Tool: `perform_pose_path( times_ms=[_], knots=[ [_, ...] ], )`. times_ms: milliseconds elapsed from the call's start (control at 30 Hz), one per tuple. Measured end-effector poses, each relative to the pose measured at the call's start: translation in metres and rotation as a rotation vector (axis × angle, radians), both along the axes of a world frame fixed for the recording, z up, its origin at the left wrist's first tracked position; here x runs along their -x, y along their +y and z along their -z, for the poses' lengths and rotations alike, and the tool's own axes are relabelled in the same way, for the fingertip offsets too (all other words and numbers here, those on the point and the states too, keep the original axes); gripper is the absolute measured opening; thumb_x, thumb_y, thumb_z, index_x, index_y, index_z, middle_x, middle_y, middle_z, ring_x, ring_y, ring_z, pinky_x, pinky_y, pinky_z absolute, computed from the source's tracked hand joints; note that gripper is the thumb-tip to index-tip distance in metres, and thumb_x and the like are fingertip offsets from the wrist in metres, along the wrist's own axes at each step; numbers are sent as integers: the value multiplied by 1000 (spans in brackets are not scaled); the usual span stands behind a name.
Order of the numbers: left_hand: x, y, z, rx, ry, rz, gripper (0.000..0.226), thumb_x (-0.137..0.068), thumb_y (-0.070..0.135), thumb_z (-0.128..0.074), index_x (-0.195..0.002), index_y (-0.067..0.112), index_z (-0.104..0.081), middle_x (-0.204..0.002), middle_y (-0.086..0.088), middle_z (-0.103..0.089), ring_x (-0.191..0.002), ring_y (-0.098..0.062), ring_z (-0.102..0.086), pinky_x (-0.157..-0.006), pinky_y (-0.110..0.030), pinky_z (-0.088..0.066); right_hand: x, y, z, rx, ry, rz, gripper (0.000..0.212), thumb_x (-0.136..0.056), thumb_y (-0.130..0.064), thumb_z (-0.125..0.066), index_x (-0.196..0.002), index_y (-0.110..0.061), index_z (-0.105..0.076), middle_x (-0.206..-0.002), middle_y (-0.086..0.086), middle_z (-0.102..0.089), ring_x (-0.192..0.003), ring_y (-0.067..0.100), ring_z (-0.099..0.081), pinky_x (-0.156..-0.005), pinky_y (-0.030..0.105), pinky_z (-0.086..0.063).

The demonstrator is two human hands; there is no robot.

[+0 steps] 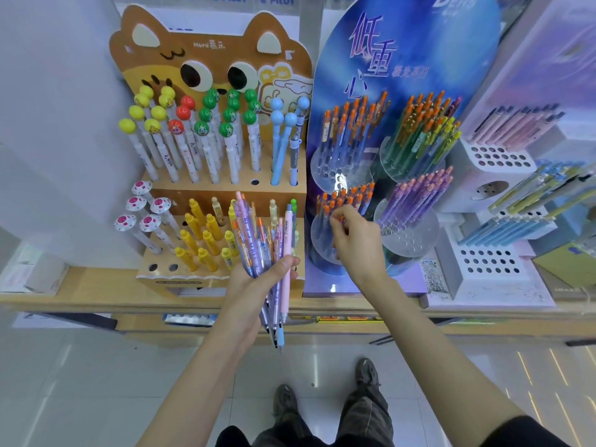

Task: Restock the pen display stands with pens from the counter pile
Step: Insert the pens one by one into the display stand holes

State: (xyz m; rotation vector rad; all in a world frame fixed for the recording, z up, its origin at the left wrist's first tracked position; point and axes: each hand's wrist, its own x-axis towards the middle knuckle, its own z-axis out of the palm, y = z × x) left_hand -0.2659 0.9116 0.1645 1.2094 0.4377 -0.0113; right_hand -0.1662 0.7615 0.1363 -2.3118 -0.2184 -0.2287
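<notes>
"Two hands, both busy; what has each got?"

"The left hand (254, 280) is clamped round a mixed bundle of pens (267, 240), tips down, in front of the cat-shaped cardboard stand (209, 59); the right hand (353, 235) is apart from it, fingers curled over the near-left clear cup (317, 235) of the blue display stand (403, 59), pinching what looks like an orange-capped pen (335, 217) by its top."

"How will these handle?"

"Light, stiff and slick, I'd judge; smooth plastic barrels slide against one another, so a loose fist could let the bundle fan out and drop; better to squeeze it at mid-barrel, as now, and draw one pen out by its clip end, so the tip goes first into a hole; the clips may snag on neighbours."

"And the counter pile?"

"I cannot see it; the pens in view are in the fist or in the stands; free holes show in the clear cups, low on the cat-shaped cardboard stand, and in the white perforated stand (490, 262) to the right."

"What's around?"

"A wooden tabletop (80, 285) crowded with stands; a pale, glossy tiled floor (161, 366) below, with two dark shoes (285, 401); a white wall (48, 124) to the left; a shop, by the look."
</notes>
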Motion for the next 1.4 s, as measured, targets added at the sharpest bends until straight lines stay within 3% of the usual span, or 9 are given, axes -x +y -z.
perform_pose_path(
  times_ms=[233, 367, 533, 700, 900, 1033, 1167, 1300, 1400],
  knots=[
    [-1, -1, -1, -27, 24, -15, 31, -57, 34, -75, -86, 26, -68, -90, -3, -75, -83, -16, -71, -70, -23, -55, -2, 9, -8, -22, -6, 6, 22, -96, -21, -54, -117, -15, -56, -55, 1, -50, -54, 26, -49, -55, 36, -43],
    [-1, 0, -3, -32, 22, -2, 32, -61, 31, -73, -92, 26, -65, -83, 0, -75, -76, -13, -71, -63, -19, -54, -12, 11, -14, 56, 37, -48, 18, -97, -16, -49, -106, -7, -62, -76, 16, -64, -73, 38, -59, -68, 46, -50],
    [-1, 1, -3, -23, 9, -9, 32, -60, 32, -74, -90, 26, -66, -81, 0, -75, -75, -12, -71, -61, -18, -54, 0, -1, -13, 63, 107, -61, 20, -95, -13, -49, -110, -11, -62, -66, 13, -63, -62, 33, -59, -62, 46, -51],
    [-2, 3, -1, -26, -1, -5, 35, -62, 32, -74, -95, 26, -64, -83, 0, -75, -77, -12, -71, -62, -18, -54, -18, -6, -25, -5, 271, -87, 20, -91, -6, -52, -100, -16, -67, -56, 6, -63, -34, 12, -51, -48, 26, -46],
    [-3, 2, -1, -27, 3, -3, 50, -53, 38, -76, -98, 24, -63, -82, 0, -75, -74, -12, -71, -60, -18, -53, -22, -10, -34, 9, 354, -139, 21, -91, -4, -52, -98, -17, -67, -51, 6, -60, -28, 13, -47, -36, 16, -38],
    [-5, 2, -1, -11, -2, 16, 54, -54, 35, -76, -104, 20, -62, -84, 0, -75, -72, -11, -71, -59, -19, -53, -15, -15, -41, -265, 353, -134, 27, -94, -4, -50, -114, -14, -65, -52, 5, -61, -32, 13, -46, -40, 16, -39],
    [-10, 2, 1, 1, -4, 31, 49, -54, 34, -78, -100, 21, -66, -88, -4, -75, -72, -14, -71, -59, -21, -53, 5, -23, -51, -587, 381, -84, 19, -96, -9, -51, -105, -9, -68, -58, -1, -62, -41, 12, -45, -40, 21, -35],
    [-15, -4, 2, -1, -8, 88, 44, -59, 30, -77, -100, 18, -66, -84, -2, -75, -70, -13, -70, -57, -21, -53, 29, -11, -58, -588, 563, -275, 16, -90, -27, -62, -90, -15, -72, -74, 3, -58, -60, 11, -43, -47, 22, -35],
    [-17, -10, 4, -12, -13, 127, 44, -62, 28, -75, -104, 20, -64, -84, -1, -76, -72, -14, -71, -59, -21, -53, 33, -5, -59, -611, 566, -251, 14, -87, -25, -66, -85, -11, -68, -64, -1, -51, -54, 9, -42, -45, 20, -35]
  ],
)
